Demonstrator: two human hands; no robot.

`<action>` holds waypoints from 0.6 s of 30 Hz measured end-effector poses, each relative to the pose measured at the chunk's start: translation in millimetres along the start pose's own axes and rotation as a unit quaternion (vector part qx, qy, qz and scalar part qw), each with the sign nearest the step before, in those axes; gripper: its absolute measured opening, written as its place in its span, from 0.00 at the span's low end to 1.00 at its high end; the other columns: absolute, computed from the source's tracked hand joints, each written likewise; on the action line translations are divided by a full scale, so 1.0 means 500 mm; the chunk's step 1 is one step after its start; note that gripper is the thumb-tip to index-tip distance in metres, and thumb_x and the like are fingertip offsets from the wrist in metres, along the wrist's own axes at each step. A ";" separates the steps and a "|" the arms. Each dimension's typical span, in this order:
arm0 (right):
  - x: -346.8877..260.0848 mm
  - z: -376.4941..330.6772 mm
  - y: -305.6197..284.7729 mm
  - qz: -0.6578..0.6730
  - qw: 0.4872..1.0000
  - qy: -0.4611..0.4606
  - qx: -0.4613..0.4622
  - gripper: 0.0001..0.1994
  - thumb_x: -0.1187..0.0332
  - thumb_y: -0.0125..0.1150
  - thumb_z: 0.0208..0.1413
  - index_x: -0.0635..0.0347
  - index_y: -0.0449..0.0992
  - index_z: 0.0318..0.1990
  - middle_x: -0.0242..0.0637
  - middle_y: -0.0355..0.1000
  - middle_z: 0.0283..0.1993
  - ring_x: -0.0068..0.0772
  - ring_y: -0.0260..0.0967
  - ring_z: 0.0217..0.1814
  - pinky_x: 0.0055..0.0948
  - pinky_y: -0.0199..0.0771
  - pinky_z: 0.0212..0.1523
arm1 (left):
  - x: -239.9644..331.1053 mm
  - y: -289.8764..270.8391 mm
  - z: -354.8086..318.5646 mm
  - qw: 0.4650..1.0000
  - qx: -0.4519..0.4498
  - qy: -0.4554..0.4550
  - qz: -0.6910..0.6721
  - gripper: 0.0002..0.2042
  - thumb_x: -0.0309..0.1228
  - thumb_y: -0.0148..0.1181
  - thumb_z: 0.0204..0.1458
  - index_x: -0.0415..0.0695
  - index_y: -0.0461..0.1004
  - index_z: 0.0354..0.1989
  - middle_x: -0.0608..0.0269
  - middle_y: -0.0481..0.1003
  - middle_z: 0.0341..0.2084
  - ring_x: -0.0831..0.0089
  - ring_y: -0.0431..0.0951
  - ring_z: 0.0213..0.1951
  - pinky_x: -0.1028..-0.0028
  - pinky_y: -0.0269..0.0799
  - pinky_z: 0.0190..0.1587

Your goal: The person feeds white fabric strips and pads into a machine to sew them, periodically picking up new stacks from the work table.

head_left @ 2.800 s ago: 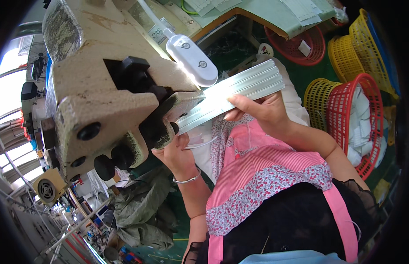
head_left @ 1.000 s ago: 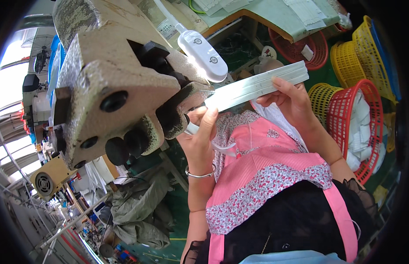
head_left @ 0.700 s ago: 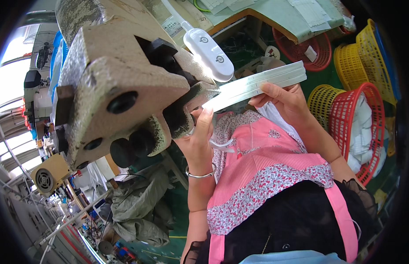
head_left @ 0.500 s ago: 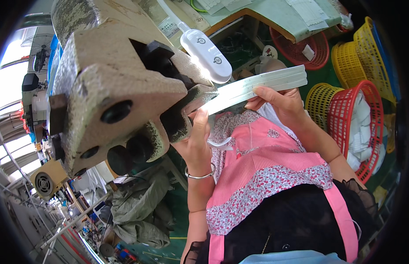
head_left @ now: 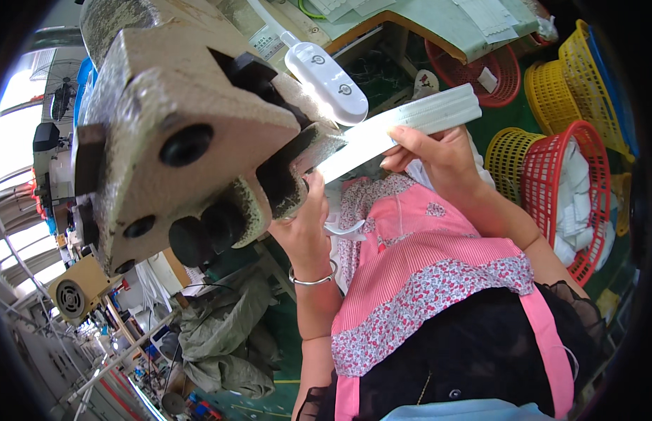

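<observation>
A white pleated fabric strip (head_left: 410, 121) runs slantwise from under the head of a beige sewing machine (head_left: 221, 91) out toward the right. My right hand (head_left: 438, 158) grips its lower edge about midway along, thumb on top and fingers beneath. At the machine end, my left hand (head_left: 305, 228), with a silver bangle at the wrist, holds the near corner of the strip. Its fingertips are partly hidden by the machine head. A white lamp (head_left: 327, 83) with two buttons shines close above the strip. The needle area is out of sight behind the machine head.
A pale green table (head_left: 438, 28) with white fabric pieces lies at the far side. Red (head_left: 561, 203) and yellow (head_left: 550, 98) plastic baskets stand at right, the nearer red one holding white pieces. Grey-green cloth (head_left: 228, 337) hangs at lower left. A pink apron covers my lap.
The strip has slid slightly left, toward the machine, and its free end has tilted up. Both hands have moved a little left with it; the left thumb is now more hidden.
</observation>
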State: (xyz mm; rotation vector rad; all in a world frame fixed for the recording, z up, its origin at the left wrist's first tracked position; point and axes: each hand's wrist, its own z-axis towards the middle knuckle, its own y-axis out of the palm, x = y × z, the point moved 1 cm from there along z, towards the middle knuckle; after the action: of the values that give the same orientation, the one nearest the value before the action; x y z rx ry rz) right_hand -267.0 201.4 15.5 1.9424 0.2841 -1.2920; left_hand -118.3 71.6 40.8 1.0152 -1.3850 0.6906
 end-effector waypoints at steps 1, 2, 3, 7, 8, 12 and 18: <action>-0.002 0.009 -0.006 -0.002 1.000 0.004 -0.010 0.09 0.72 0.62 0.57 0.70 0.79 0.39 0.43 0.79 0.32 0.30 0.80 0.29 0.23 0.81 0.30 | 0.001 0.002 0.001 1.000 -0.018 0.009 0.023 0.04 0.21 0.58 0.55 0.34 0.73 0.29 0.72 0.64 0.13 0.87 0.57 0.13 0.83 0.48 0.16; -0.003 0.017 -0.010 -0.004 1.000 0.007 -0.020 0.09 0.71 0.62 0.56 0.70 0.79 0.39 0.44 0.79 0.32 0.30 0.80 0.29 0.23 0.81 0.29 | 0.000 0.004 0.001 1.000 -0.018 0.009 0.023 0.04 0.21 0.58 0.55 0.34 0.73 0.29 0.72 0.64 0.13 0.87 0.57 0.13 0.83 0.48 0.16; -0.004 0.022 -0.012 -0.004 1.000 0.007 -0.020 0.09 0.71 0.62 0.56 0.70 0.79 0.39 0.44 0.79 0.32 0.30 0.80 0.29 0.23 0.81 0.29 | -0.001 0.007 0.001 1.000 -0.012 0.021 0.019 0.04 0.20 0.58 0.55 0.34 0.73 0.29 0.71 0.64 0.14 0.87 0.57 0.13 0.84 0.48 0.16; -0.011 0.022 -0.009 0.004 0.999 0.012 -0.048 0.09 0.71 0.62 0.56 0.71 0.79 0.39 0.45 0.79 0.32 0.30 0.80 0.29 0.23 0.82 0.30 | -0.007 0.009 -0.002 0.999 0.032 0.040 -0.003 0.04 0.20 0.58 0.55 0.34 0.73 0.28 0.71 0.64 0.14 0.87 0.57 0.13 0.83 0.48 0.16; -0.011 0.019 -0.001 -0.001 0.998 0.013 -0.056 0.09 0.71 0.62 0.57 0.71 0.79 0.39 0.45 0.79 0.32 0.30 0.80 0.29 0.23 0.82 0.30 | -0.010 0.003 -0.003 0.999 0.032 0.039 -0.004 0.04 0.20 0.58 0.55 0.34 0.73 0.28 0.71 0.64 0.14 0.87 0.57 0.13 0.83 0.48 0.16; 0.004 0.003 0.026 0.035 0.996 0.043 -0.064 0.08 0.73 0.60 0.58 0.71 0.78 0.40 0.44 0.79 0.33 0.30 0.80 0.31 0.23 0.81 0.32 | -0.005 -0.033 0.008 0.998 0.045 0.032 -0.004 0.05 0.23 0.59 0.55 0.35 0.73 0.27 0.72 0.62 0.13 0.87 0.55 0.13 0.83 0.47 0.16; 0.015 0.003 0.046 0.041 0.995 0.037 -0.083 0.08 0.73 0.60 0.58 0.71 0.78 0.39 0.42 0.79 0.34 0.28 0.80 0.32 0.22 0.81 0.32 | -0.013 -0.050 0.023 0.978 -0.011 -0.130 -0.162 0.12 0.38 0.55 0.57 0.43 0.65 0.28 0.71 0.58 0.13 0.84 0.56 0.12 0.80 0.48 0.15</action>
State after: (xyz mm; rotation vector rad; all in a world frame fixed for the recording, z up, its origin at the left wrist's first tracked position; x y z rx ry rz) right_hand -251.8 183.1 19.7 1.8438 0.3349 -1.1089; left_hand -102.3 51.8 29.3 1.3130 -1.4013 0.3074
